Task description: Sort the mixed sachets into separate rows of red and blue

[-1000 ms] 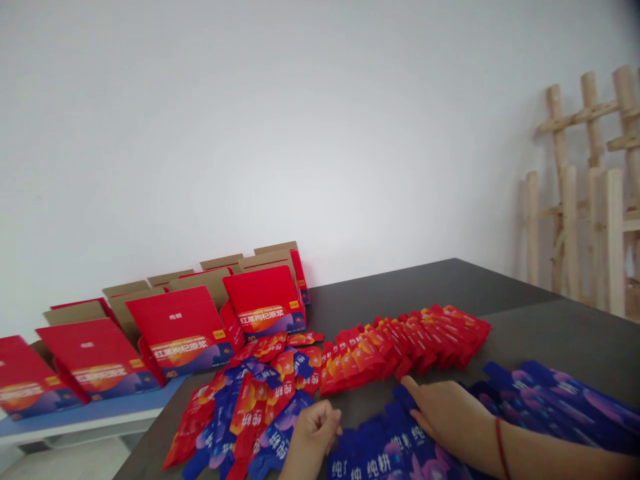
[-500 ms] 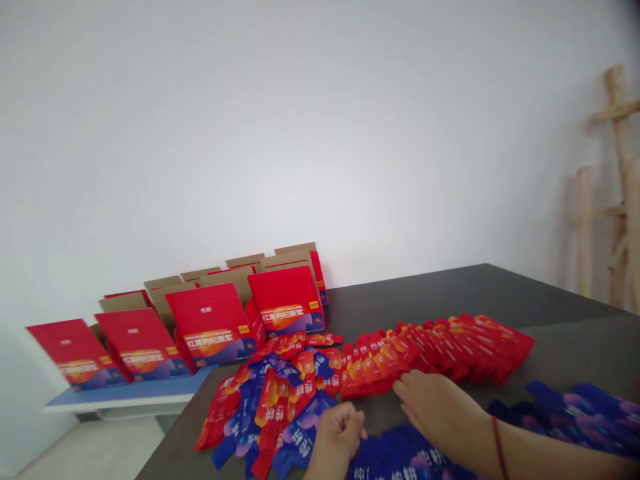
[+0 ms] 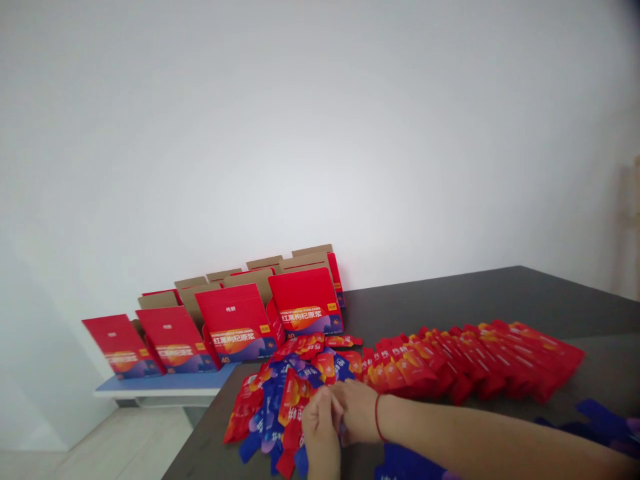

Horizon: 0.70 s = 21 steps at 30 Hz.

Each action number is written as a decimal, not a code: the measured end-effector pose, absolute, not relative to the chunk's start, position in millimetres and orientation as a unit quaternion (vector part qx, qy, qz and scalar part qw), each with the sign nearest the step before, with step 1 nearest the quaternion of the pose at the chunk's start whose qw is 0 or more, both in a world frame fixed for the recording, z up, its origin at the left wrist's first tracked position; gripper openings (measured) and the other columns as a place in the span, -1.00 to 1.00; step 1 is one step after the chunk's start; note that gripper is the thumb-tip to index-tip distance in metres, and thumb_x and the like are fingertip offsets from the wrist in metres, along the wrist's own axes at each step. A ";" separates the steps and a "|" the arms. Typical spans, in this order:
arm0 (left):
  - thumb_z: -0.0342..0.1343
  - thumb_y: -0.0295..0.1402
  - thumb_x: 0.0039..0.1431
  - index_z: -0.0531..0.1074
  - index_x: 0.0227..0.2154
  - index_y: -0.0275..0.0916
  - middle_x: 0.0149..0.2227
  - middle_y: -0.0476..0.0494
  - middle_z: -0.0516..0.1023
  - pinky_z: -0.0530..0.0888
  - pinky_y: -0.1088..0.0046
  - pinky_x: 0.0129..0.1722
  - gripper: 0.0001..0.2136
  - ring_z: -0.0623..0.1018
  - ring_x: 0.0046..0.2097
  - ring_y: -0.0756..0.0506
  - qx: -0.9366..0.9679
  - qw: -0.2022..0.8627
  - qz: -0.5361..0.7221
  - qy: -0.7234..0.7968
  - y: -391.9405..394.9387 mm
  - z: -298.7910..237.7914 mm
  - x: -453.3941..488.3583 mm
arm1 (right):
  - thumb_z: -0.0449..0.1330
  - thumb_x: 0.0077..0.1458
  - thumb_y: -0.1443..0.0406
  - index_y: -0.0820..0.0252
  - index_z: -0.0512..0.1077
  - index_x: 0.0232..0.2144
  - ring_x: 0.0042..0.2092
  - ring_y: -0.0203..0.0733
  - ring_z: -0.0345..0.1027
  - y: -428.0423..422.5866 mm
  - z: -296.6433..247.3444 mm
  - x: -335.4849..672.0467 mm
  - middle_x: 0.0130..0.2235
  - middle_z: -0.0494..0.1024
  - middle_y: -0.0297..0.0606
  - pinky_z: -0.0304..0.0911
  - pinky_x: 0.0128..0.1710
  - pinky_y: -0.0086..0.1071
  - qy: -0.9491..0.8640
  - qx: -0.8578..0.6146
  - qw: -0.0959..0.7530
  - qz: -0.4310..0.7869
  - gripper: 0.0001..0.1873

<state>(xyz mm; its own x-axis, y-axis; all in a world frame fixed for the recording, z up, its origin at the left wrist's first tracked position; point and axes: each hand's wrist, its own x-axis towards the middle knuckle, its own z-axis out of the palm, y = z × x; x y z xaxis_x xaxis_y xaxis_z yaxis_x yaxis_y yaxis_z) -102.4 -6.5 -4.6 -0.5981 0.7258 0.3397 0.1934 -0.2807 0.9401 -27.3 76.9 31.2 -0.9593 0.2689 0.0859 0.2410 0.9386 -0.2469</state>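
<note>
My left hand (image 3: 320,427), with curled fingers, is over the right side of a mixed pile of red sachets (image 3: 245,403) and blue sachets (image 3: 270,407). Against it, my right hand (image 3: 360,408) lies with its fingers bent in and partly hidden. A sliver of blue-purple shows between the two hands; what either one grips cannot be made out. Right of the pile, a long row of overlapping red sachets (image 3: 480,360) lies on the dark table (image 3: 430,293). More blue sachets (image 3: 407,463) lie below my right forearm.
Several red cardboard boxes (image 3: 239,319) with raised flaps stand at the back left. Some are on a blue-topped bench (image 3: 170,382) beside the table. A white wall (image 3: 350,133) rises behind. At the right edge part of a wooden post (image 3: 637,227) shows.
My right hand has moved left from the red row to meet my left hand at the pile. The view has turned right to left, so the boxes and sachets appear further right.
</note>
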 end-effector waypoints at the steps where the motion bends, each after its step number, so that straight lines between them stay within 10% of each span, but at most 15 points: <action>1: -0.08 0.11 0.15 0.16 -0.74 -0.16 -0.71 0.11 0.07 0.06 0.46 -0.56 -0.48 0.08 -0.60 0.02 0.399 0.193 0.694 0.567 -6.7 -2.2 -101.5 | 0.39 -0.31 0.33 0.19 0.47 -0.21 -0.06 0.06 0.38 74.8 29.0 -27.9 -0.11 0.53 -0.13 0.21 -0.06 -0.19 -0.981 -0.136 0.063 0.124 -0.51; 9: -0.07 -0.02 0.23 0.25 -0.62 -0.16 -0.60 0.08 0.19 0.21 0.49 -0.48 -0.59 0.21 -0.52 -0.01 0.369 0.146 0.737 0.547 -11.2 8.0 -104.5 | 0.26 -0.10 0.28 0.17 0.40 -0.51 -0.35 -0.24 0.31 94.6 26.3 -7.9 -0.43 0.45 -0.36 0.12 -0.36 -0.41 -0.921 -0.251 0.120 0.272 -0.90; 14: 0.08 -0.11 0.16 0.36 -0.10 -0.13 0.00 -0.10 0.42 0.27 0.42 0.06 -0.69 0.36 0.09 -0.14 0.301 0.091 0.773 0.551 -8.2 15.0 -112.7 | 0.16 -0.03 0.36 0.15 0.24 -0.55 -0.50 -0.35 0.14 100.4 29.1 23.6 -0.59 0.24 -0.49 0.01 -0.50 -0.47 -0.852 -0.305 0.166 0.391 -0.85; 21: 0.33 -0.06 -0.11 0.48 -0.25 -0.28 -0.24 -0.23 0.61 0.47 0.33 -0.18 -0.56 0.58 -0.15 -0.22 0.268 0.489 0.704 0.439 3.3 2.6 -87.8 | 0.09 0.00 0.34 0.14 0.18 -0.53 -0.47 -0.35 0.22 79.4 28.6 43.4 -0.56 0.27 -0.47 0.11 -0.46 -0.49 -0.766 -0.317 0.224 0.511 -0.87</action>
<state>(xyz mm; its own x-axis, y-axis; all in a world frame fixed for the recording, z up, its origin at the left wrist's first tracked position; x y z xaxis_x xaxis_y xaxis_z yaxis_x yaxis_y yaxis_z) -87.8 3.3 2.6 -0.3785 0.9241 -0.0520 -0.4529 -0.1360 0.8811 43.4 79.4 28.6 -0.6978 0.7160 0.0192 0.2571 0.2754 -0.9263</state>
